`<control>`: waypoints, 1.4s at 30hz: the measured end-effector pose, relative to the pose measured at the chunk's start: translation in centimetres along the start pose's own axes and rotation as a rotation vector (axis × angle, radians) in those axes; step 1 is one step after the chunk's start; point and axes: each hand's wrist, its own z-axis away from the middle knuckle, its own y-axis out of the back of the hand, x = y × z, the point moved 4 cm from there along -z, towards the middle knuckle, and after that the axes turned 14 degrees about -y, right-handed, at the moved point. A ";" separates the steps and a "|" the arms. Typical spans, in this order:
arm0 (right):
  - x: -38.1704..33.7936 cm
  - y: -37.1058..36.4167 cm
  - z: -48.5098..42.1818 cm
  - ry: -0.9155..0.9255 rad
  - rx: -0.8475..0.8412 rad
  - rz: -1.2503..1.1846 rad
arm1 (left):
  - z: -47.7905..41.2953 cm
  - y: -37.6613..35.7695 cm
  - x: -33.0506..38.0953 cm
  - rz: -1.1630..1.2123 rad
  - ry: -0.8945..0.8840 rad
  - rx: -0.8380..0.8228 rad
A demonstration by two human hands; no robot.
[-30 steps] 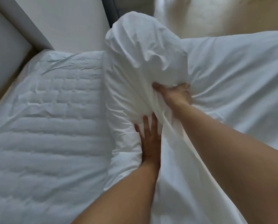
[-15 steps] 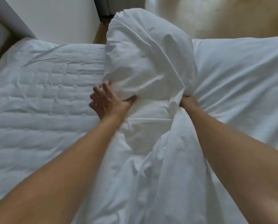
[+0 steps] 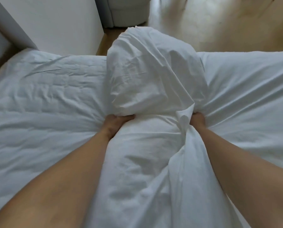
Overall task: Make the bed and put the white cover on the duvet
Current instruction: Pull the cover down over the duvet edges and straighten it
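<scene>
A white cover (image 3: 153, 76) bulges up in the middle of the frame, stuffed with a bunched end of the duvet. The quilted white duvet (image 3: 43, 99) spreads flat to the left. More smooth cover fabric (image 3: 246, 89) spreads to the right and runs down between my arms. My left hand (image 3: 117, 120) grips the lower left of the bulge, fingers tucked under it. My right hand (image 3: 197, 120) is closed on the gathered cover at the lower right, its fingers mostly hidden in folds.
A white wall or cabinet side (image 3: 55, 25) rises at the back left. A pale upholstered piece (image 3: 127, 12) stands on the wooden floor (image 3: 227, 25) beyond the bed's far edge.
My left hand went from pressing flat on the front of the bundle to gripping its left side, then slid under its lower edge. The bulge shifted slightly toward the far edge.
</scene>
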 end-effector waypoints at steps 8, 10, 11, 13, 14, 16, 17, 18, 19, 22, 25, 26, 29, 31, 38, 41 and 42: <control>0.5 -0.8 -1.1 -0.003 0.041 -0.072 | -0.2 -0.4 -0.3 -0.034 -0.042 0.043; 0.5 -0.9 -0.2 -0.001 0.045 -0.094 | -0.2 -0.4 -0.5 -0.087 -0.059 0.070; 0.5 -0.9 0.0 -0.021 0.014 -0.136 | -0.2 -0.5 -0.6 -0.126 -0.075 0.076; -0.3 -0.6 1.1 -0.007 -0.064 -0.176 | -0.6 -0.7 -1.0 -0.210 -0.110 0.100; -0.1 -0.1 2.4 0.033 -0.120 -0.186 | -0.7 -0.8 -1.3 -0.227 -0.120 0.116; 1.7 0.5 5.7 0.085 -0.246 -0.175 | -0.9 -1.0 -1.6 -0.206 -0.108 0.131; 3.4 0.3 7.7 0.109 -0.238 -0.095 | -0.9 -1.0 -1.7 -0.195 -0.097 0.123; 5.9 -0.4 10.1 0.143 -0.210 0.016 | -1.1 -1.0 -1.5 -0.193 -0.094 0.115; 8.4 -1.5 11.5 0.163 -0.157 0.125 | -1.3 -0.9 -1.5 -0.200 -0.085 0.099; 11.3 -4.1 11.5 0.163 -0.036 0.271 | -0.5 -1.4 0.0 -0.323 -0.047 0.086; 10.5 -4.7 9.7 0.117 0.015 0.238 | 2.9 -1.1 3.0 -0.266 -0.012 -0.070; 10.6 -4.7 9.6 0.121 0.018 0.207 | 5.2 -0.7 3.9 -0.194 0.053 -0.201; 11.2 -4.1 9.8 0.212 -0.013 0.184 | 13.6 1.3 2.3 -0.350 0.269 -0.487; 10.4 -2.5 11.5 0.302 -0.120 0.042 | 18.3 2.9 -0.7 -0.492 0.210 -0.335; 21.7 1.4 21.6 0.241 -0.471 0.258 | 23.3 3.4 -2.6 -0.457 0.155 -0.076; 27.0 3.2 21.8 0.187 -0.146 0.200 | 29.2 4.7 -5.7 -0.343 0.190 -0.207; 27.4 3.8 23.0 0.151 -0.129 0.169 | 30.1 5.4 -6.4 -0.285 0.177 -0.151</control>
